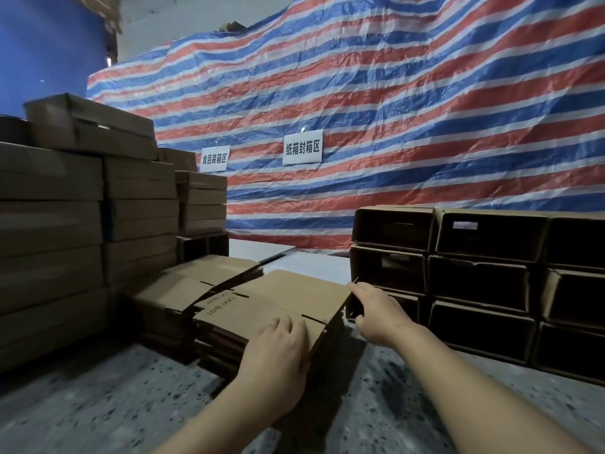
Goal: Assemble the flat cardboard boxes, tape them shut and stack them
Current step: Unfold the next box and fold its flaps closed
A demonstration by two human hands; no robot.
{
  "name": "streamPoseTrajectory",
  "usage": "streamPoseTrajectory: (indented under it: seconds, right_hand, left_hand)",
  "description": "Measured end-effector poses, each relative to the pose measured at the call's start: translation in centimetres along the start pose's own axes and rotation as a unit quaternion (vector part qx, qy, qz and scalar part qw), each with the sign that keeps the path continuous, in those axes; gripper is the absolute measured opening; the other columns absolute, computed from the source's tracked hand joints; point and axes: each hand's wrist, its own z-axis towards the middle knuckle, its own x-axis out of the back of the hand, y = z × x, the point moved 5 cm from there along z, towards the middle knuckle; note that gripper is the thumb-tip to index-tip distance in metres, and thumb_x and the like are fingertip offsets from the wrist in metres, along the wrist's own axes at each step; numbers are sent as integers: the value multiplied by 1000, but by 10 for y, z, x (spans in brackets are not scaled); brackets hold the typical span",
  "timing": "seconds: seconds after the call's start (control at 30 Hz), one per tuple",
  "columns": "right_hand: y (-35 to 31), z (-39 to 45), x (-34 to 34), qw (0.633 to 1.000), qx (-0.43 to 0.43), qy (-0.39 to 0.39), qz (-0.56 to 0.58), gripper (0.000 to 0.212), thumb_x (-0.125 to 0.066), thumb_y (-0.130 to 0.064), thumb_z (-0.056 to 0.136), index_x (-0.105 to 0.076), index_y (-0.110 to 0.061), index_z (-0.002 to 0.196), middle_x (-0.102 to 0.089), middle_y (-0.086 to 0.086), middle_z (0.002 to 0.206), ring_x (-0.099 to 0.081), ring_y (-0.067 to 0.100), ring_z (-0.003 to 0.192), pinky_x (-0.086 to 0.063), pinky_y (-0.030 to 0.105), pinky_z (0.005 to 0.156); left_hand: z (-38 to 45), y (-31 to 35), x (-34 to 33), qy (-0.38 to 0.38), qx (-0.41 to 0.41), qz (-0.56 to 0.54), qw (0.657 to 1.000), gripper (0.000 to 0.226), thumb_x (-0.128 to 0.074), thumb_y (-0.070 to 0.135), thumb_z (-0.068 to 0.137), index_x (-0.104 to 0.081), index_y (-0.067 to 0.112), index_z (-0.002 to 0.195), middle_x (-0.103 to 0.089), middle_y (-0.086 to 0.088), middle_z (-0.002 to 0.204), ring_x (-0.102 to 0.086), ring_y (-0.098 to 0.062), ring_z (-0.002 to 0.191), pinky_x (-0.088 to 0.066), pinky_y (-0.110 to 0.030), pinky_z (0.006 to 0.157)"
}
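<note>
Left hand [278, 352] flat on top flat box [278, 299]; right hand [376, 311] grips its far edge

Red, blue and white stripes run right across the tarpaulin [393, 109]. On it, two white signs [302, 147] with black characters. Left of the tarpaulin, a solid blue wall [49, 54]. Below it, plain brown flat cardboard boxes [262, 303] with dark print, and underneath, grey floor [98, 404] speckled dark and light.
</note>
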Motion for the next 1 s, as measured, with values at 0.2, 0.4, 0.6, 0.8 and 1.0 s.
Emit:
streamPoseTrajectory:
  seconds: [0.2,0.4,0.6,0.8,1.0]
  right_hand:
    - [0,6,-10,997,32,4,-71,67,-53,-20,100,-24,-25,159,-22,-3,166,-22,18,151,-22,38,123]
    - [5,4,14,994,42,97,23,49,-61,-15,93,-55,-26,140,-54,-3,143,-45,22,134,-33,36,115]
    - [28,-23,97,955,72,275,80,26,-81,-25,76,-72,-18,100,-69,0,101,-61,24,103,-41,40,101]
    - [72,-72,181,931,43,307,193,37,-78,-49,78,-56,-27,98,-58,-2,104,-58,12,93,-45,13,77]
    - [89,-116,221,850,-24,305,429,57,-70,-65,72,-64,-25,112,-76,-6,102,-73,8,90,-62,30,77]
  left_hand:
    - [-16,6,32,116,-116,-35,986,31,-67,20,86,-64,23,117,-66,7,121,-63,-15,111,-48,-31,94]
    - [-13,4,65,249,-170,-121,946,25,-77,10,81,-75,14,106,-75,1,102,-72,-19,92,-56,-36,81]
    - [10,-5,112,275,-152,-299,901,18,-58,20,91,-67,28,104,-61,22,95,-60,4,86,-47,-11,71]
    - [51,6,130,212,-40,-549,808,12,-59,42,94,-67,51,93,-71,20,93,-66,-5,91,-53,-31,78]
    - [80,56,130,118,6,-691,713,27,-55,51,91,-64,33,108,-72,6,107,-67,-16,105,-51,-48,98]
